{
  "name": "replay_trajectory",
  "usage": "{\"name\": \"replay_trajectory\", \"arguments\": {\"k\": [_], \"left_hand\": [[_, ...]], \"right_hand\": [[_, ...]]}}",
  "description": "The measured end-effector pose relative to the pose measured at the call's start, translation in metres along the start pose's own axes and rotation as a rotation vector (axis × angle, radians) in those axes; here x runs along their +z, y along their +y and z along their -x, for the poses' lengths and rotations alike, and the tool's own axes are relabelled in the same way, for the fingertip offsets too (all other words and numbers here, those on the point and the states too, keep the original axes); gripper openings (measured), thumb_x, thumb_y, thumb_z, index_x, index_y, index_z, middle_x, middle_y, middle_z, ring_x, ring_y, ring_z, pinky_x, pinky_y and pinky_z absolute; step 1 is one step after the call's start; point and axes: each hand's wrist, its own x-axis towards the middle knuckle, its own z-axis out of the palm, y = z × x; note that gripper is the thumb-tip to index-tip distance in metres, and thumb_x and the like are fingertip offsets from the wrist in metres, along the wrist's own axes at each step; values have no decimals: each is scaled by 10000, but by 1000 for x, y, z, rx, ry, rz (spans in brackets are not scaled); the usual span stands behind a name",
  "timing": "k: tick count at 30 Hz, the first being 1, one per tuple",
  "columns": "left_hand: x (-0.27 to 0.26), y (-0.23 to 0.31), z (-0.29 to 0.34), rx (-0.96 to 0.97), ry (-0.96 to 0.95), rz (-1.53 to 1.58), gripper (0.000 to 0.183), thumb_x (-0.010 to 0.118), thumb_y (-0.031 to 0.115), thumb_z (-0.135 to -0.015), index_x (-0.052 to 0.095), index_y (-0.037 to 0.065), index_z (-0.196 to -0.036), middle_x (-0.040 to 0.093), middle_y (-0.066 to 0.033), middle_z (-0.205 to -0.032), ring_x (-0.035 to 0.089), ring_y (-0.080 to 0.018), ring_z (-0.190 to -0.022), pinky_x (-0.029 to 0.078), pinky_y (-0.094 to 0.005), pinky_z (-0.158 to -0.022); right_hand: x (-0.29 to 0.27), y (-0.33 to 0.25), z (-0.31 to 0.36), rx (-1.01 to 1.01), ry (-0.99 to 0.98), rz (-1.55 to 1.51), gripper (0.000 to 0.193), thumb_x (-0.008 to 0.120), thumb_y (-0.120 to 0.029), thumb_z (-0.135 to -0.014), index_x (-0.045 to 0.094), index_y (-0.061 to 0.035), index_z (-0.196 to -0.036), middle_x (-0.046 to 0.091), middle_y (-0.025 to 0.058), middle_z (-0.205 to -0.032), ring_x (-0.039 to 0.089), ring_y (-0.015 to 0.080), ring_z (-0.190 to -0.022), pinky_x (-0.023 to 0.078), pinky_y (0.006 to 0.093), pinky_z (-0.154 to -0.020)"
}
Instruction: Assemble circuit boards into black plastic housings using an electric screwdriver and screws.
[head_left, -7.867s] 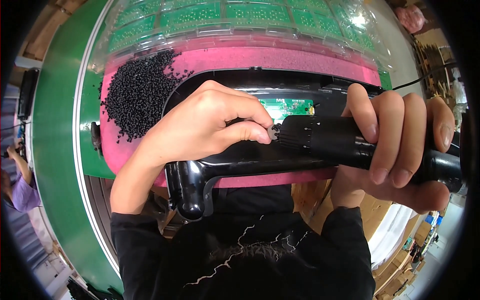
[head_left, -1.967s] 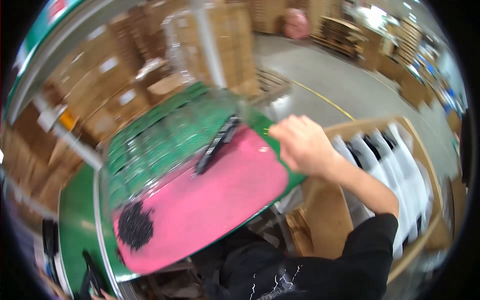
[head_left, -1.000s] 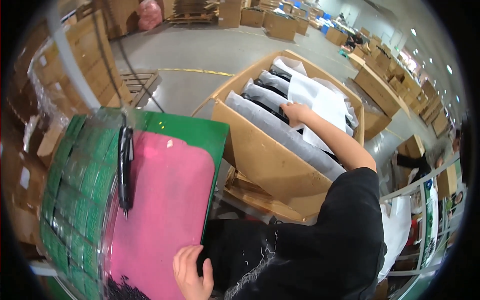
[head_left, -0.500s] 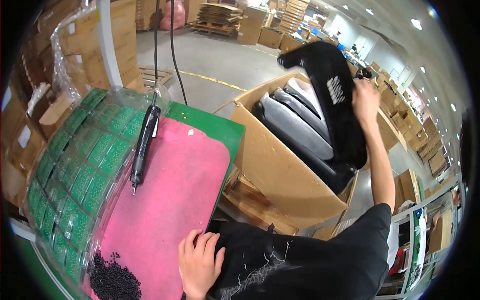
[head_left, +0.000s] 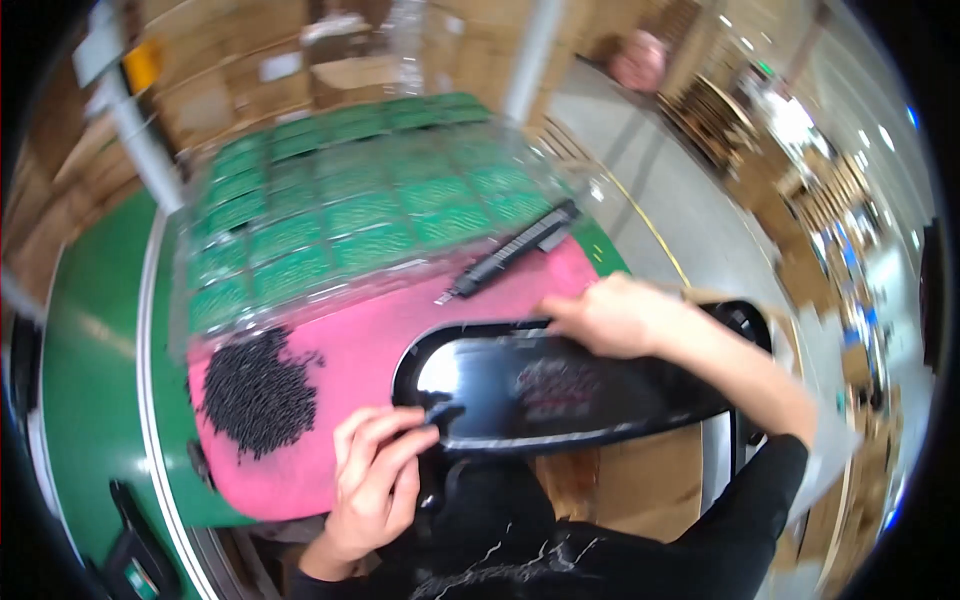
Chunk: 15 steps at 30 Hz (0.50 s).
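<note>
A glossy black plastic housing (head_left: 490,390), long and rounded at its left end, is held level above the near right part of the pink mat (head_left: 340,350). My right hand (head_left: 625,318) grips its far edge, thumb and fingers closed over the rim. At the near left corner, the bent fingers of my left hand (head_left: 378,475) close on the housing's edge; motion blurs the contact. A black electric screwdriver (head_left: 515,248) lies on the mat beyond the housing. Many small black screws (head_left: 260,392) form a pile on the mat's left side.
Clear plastic trays of green circuit boards (head_left: 370,220) cover the table's far side. A cardboard box (head_left: 650,480) stands below the housing, close to my body. A dark handled tool (head_left: 135,550) rests at the lower left. Stacked cartons (head_left: 230,90) rise behind the table.
The black housing has come from above the box to over the mat in my right hand. My left hand has moved to its corner. The view has turned left toward the table.
</note>
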Motion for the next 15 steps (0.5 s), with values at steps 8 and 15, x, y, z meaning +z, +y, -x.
{"name": "replay_trajectory", "arguments": {"k": [8,15], "left_hand": [[-37,-28,-24,-154,-180,-634,682,688,168,-802,400,-75,-1370,473,-187,-1354,457,-326,-1220,376,-428,-993],[-26,-122,-52,-14,-370,-445,234,670,229,-816,657,27,-933,655,-71,-923,615,-240,-939,472,-413,-798]], "right_hand": [[4,-45,-142,-441,546,-313,286,531,-186,-954,555,-58,-1209,677,170,-989,667,373,-833,545,456,-710],[-27,-87,-251,-368,759,-291,380,630,-130,-868,518,-49,-1222,615,142,-1036,602,313,-996,485,416,-848]]}}
